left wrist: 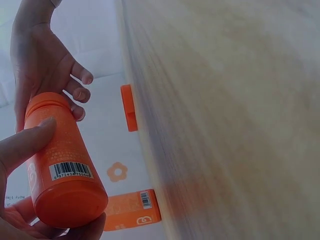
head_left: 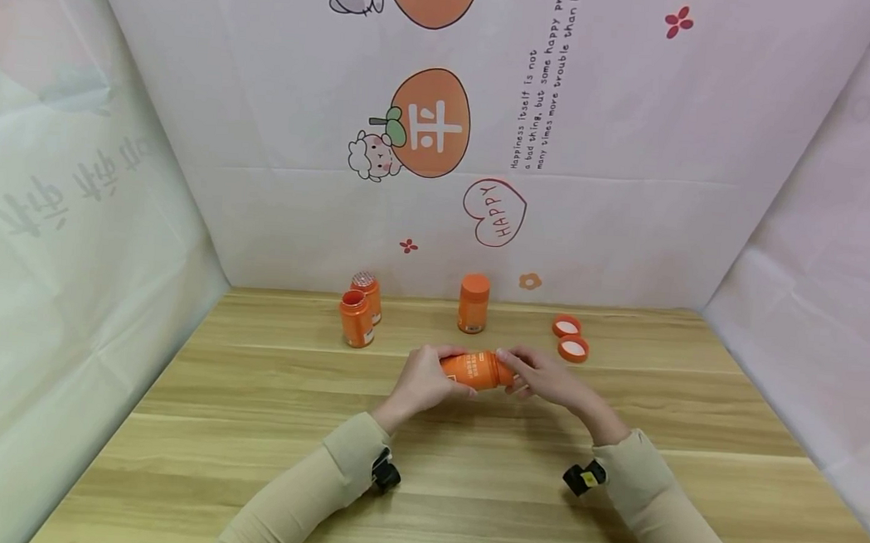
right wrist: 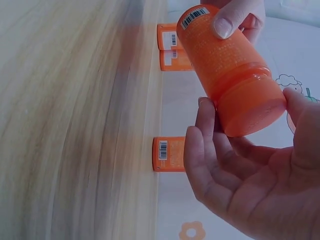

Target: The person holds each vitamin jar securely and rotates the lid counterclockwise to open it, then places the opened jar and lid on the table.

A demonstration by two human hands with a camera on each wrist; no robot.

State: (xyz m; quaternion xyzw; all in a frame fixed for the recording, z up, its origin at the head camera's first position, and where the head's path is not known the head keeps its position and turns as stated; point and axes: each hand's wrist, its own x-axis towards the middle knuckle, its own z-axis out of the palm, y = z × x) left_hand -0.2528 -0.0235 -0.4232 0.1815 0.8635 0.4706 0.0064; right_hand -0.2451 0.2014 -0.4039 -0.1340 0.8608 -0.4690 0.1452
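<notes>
An orange bottle (head_left: 474, 370) with white print is held above the table, lying nearly sideways between both hands. My left hand (head_left: 424, 379) grips its body near the base, thumb along the side, as the left wrist view shows beside the barcode. At the other end my right hand (head_left: 544, 378) pinches the orange screw cap (right wrist: 251, 106) between thumb and fingers. The cap sits on the bottle's neck; whether it is loose I cannot tell. A similar capped orange bottle (head_left: 474, 305) stands upright just behind the hands.
Two uncapped orange bottles (head_left: 358, 320) stand close together at the back left. Two loose orange caps (head_left: 573, 348) lie at the back right, pale insides up. A printed white cloth (head_left: 287, 129) rises behind the wooden table (head_left: 480, 507), with more cloth at both sides.
</notes>
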